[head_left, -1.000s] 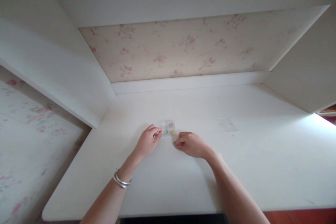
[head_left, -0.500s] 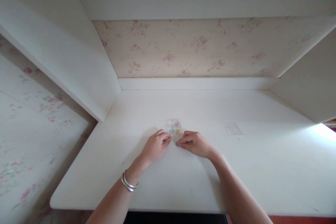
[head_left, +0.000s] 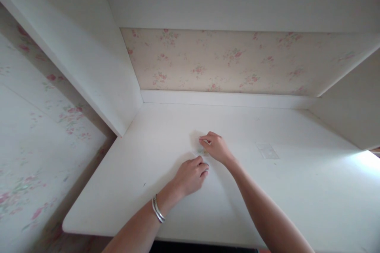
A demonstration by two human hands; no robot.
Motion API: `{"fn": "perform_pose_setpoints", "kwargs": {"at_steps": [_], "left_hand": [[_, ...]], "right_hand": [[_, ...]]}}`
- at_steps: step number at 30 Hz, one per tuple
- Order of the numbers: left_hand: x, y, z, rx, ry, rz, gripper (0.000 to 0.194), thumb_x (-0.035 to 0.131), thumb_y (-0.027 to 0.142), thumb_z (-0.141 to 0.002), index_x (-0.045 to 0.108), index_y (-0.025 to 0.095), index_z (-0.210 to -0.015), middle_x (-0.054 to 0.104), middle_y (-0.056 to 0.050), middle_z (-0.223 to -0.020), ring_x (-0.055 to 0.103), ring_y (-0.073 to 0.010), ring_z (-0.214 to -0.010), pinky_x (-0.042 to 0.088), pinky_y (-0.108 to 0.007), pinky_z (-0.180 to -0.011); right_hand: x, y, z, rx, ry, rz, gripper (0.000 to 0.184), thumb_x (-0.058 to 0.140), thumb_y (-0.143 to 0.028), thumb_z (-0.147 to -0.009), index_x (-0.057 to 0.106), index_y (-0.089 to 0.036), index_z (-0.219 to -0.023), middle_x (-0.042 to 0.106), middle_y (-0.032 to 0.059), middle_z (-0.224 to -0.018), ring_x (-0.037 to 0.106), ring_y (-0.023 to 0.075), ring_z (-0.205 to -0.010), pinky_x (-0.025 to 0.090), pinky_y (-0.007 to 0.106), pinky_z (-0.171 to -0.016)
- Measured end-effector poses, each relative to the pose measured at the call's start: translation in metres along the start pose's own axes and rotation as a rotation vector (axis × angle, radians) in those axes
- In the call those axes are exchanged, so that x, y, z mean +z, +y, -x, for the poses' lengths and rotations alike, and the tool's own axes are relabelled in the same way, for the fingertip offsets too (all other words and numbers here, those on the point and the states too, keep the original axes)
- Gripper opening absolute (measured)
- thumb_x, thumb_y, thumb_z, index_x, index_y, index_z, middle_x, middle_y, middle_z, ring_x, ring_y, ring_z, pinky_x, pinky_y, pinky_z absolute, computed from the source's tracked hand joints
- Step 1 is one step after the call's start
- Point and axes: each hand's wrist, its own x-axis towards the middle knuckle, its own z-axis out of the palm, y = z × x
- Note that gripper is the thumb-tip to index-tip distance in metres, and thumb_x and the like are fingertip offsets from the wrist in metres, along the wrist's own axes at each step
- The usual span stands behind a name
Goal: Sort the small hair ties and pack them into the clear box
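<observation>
A small clear compartment box point(head_left: 201, 151) lies on the white desk, mostly covered by my hands, with bits of green and yellow showing in it. My right hand point(head_left: 216, 147) is over the box, thumb and forefinger pinched together above its far part. Whatever is between those fingertips is too small to tell. Just in front of the box, my left hand point(head_left: 192, 174) rests near the desk top with its fingers curled closed. A tiny pale spot shows at its fingertips, but I cannot make out what it is. Two silver bangles point(head_left: 158, 208) circle my left wrist.
A flat clear plastic lid point(head_left: 267, 151) lies on the desk point(head_left: 297, 189) to the right of my hands. A small dark speck point(head_left: 144, 184) is on the left. White side panels and a flowered back wall point(head_left: 208, 61) enclose the desk.
My right hand has moved from the near side of the box up over it. My left hand has shifted slightly right and nearer to me. The view has also tilted a little.
</observation>
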Motion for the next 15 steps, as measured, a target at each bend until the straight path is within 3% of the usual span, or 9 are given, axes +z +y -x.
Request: {"fn": "perform_pose_setpoints", "kwargs": {"at_steps": [7,15], "left_hand": [[0.009,-0.003,0.000,0.020,0.023,-0.042,0.025,0.039,0.025,-0.093,0.064,0.021,-0.090,0.058,-0.004,-0.088,0.058,-0.0156,-0.079,0.048,-0.029,-0.076],[0.005,-0.002,-0.001,-0.009,0.013,-0.002,0.022,0.043,0.029,-0.092,0.062,0.021,-0.098,0.058,-0.004,-0.093,0.060,-0.0161,-0.080,0.049,-0.029,-0.076]], "right_hand": [[0.006,0.004,-0.006,0.012,-0.031,0.059,0.022,0.051,-0.027,-0.084,0.073,-0.024,-0.086,0.062,0.0016,-0.080,0.056,0.0115,-0.073,0.040,0.022,-0.070],[-0.013,0.016,0.028,0.061,0.100,-0.068,0.023,0.051,-0.035,-0.085,0.072,-0.024,-0.085,0.059,-0.0002,-0.071,0.053,0.0119,-0.064,0.040,0.024,-0.063]]}}
